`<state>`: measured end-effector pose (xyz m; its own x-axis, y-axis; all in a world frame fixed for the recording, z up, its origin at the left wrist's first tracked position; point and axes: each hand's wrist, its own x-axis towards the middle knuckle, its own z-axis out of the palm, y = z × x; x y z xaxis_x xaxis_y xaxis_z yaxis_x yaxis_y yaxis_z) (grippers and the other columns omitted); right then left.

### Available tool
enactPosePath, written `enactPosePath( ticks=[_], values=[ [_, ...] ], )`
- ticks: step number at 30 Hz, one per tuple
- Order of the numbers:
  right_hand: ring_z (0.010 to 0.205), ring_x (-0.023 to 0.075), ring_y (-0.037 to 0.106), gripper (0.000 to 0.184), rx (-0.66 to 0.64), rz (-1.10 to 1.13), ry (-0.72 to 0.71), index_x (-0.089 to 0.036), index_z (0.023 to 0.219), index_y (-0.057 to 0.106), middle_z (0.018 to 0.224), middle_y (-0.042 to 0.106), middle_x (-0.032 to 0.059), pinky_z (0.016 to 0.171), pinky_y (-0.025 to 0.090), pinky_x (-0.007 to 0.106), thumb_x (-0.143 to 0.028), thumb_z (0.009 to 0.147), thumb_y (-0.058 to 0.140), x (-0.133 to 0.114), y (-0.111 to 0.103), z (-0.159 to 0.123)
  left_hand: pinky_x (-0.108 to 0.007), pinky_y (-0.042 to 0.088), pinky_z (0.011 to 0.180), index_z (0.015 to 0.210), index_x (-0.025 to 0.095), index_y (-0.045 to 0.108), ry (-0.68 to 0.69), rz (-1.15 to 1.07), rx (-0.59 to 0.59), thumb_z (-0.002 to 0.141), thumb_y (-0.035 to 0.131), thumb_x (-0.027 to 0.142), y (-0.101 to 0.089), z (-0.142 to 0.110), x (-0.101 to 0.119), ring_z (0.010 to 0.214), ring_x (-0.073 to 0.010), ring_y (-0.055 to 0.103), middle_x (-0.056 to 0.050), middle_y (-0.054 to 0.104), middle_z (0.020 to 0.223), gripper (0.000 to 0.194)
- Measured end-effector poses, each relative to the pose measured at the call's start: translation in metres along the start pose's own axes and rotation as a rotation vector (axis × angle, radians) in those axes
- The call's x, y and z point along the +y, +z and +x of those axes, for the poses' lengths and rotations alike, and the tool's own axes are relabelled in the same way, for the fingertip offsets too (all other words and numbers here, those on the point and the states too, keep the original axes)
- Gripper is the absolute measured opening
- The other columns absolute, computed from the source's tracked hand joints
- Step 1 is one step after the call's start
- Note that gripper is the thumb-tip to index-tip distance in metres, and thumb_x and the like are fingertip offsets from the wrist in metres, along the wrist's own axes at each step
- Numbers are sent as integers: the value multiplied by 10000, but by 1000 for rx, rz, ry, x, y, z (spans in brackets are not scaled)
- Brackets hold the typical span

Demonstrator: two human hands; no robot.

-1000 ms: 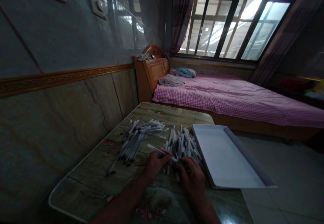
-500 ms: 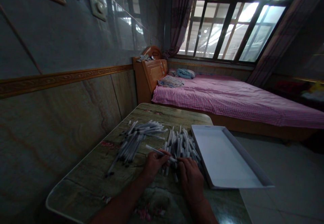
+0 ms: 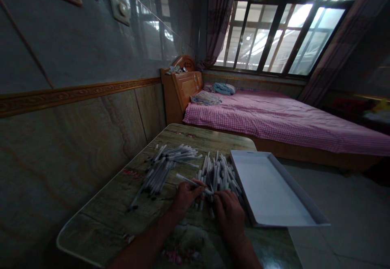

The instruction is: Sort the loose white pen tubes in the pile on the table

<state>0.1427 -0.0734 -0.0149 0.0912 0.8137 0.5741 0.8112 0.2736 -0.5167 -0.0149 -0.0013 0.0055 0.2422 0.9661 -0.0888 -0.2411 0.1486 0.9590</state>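
My left hand (image 3: pixel 188 194) is closed around a white pen (image 3: pixel 186 179), which slants down to the right across its fingers. At the pen's lower right end, the fingers of my right hand (image 3: pixel 228 208) are pinched together; whether they grip the pen's tip or a small part there is hard to make out. Just beyond my hands lies a heap of white pens (image 3: pixel 217 171) with dark parts. To the left, a second pile of white pens with dark ends (image 3: pixel 166 165) is spread over the table.
A shallow white box lid or tray (image 3: pixel 274 192) sits at the table's right side, its edge beside the nearer heap. The patterned table (image 3: pixel 106 220) stands along a tiled wall (image 3: pixel 76 151). Behind it is a bed (image 3: pixel 258 119) with a pink checked sheet.
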Motion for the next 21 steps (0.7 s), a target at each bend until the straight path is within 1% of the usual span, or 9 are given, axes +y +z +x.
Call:
enactPosePath(
  ticks=[3, 5, 7, 9, 12, 15, 18, 21],
  values=[
    [827, 181, 585, 140, 35, 45, -22, -237, 908, 655, 840, 642, 18, 737, 443, 275, -304, 959, 543, 3, 1, -1, -215, 333, 401, 650, 142, 703, -4, 9, -5, 503, 824, 447, -1, 0, 0, 355, -101, 474, 14, 612, 413, 359],
    [828, 181, 585, 113, 53, 60, -33, -238, 916, 653, 845, 639, 17, 736, 449, 274, -303, 944, 564, 4, 1, -1, -215, 338, 405, 660, 138, 710, 1, 22, -4, 514, 818, 448, -1, 1, -1, 359, -102, 477, 10, 613, 414, 359],
    [845, 183, 588, 111, 55, 59, -24, -241, 947, 653, 870, 643, 20, 745, 453, 276, -310, 943, 566, 4, 0, -1, -216, 345, 409, 671, 137, 717, 8, 35, -3, 528, 812, 450, -2, 1, -1, 363, -102, 477, 9, 615, 420, 357],
    [874, 186, 592, 148, 32, 43, -5, -249, 995, 656, 907, 651, 25, 765, 450, 284, -318, 964, 529, 2, 0, -1, -218, 354, 411, 676, 137, 720, 10, 47, 6, 535, 809, 448, -2, 0, -2, 368, -104, 483, 7, 621, 433, 352],
    [842, 184, 589, 215, -3, 9, 12, -254, 936, 663, 863, 651, 19, 757, 434, 288, -319, 997, 467, 0, -1, 0, -217, 357, 411, 679, 140, 720, -1, 50, 16, 534, 813, 438, -1, 0, -1, 373, -108, 495, 7, 624, 438, 345],
    [829, 182, 583, 203, -3, 9, 18, -245, 879, 653, 839, 646, 16, 747, 430, 284, -326, 984, 500, 1, 0, 0, -215, 355, 402, 656, 144, 706, -1, 31, 29, 523, 820, 453, -1, 1, -1, 361, -107, 490, 14, 605, 416, 354],
    [843, 187, 582, 158, -2, -1, 12, -243, 894, 651, 858, 649, 19, 748, 432, 284, -322, 965, 534, 5, 0, -1, -213, 354, 391, 647, 152, 685, 19, 5, 81, 503, 832, 489, -2, 3, 1, 353, -109, 496, 27, 588, 401, 395],
    [829, 194, 576, 98, -41, -72, -32, -251, 876, 651, 848, 648, 13, 735, 416, 291, -298, 931, 586, 5, 0, -2, -207, 368, 394, 675, 151, 676, 56, -24, 163, 510, 832, 527, -5, 4, 4, 376, -110, 519, 27, 606, 437, 439]
  ],
)
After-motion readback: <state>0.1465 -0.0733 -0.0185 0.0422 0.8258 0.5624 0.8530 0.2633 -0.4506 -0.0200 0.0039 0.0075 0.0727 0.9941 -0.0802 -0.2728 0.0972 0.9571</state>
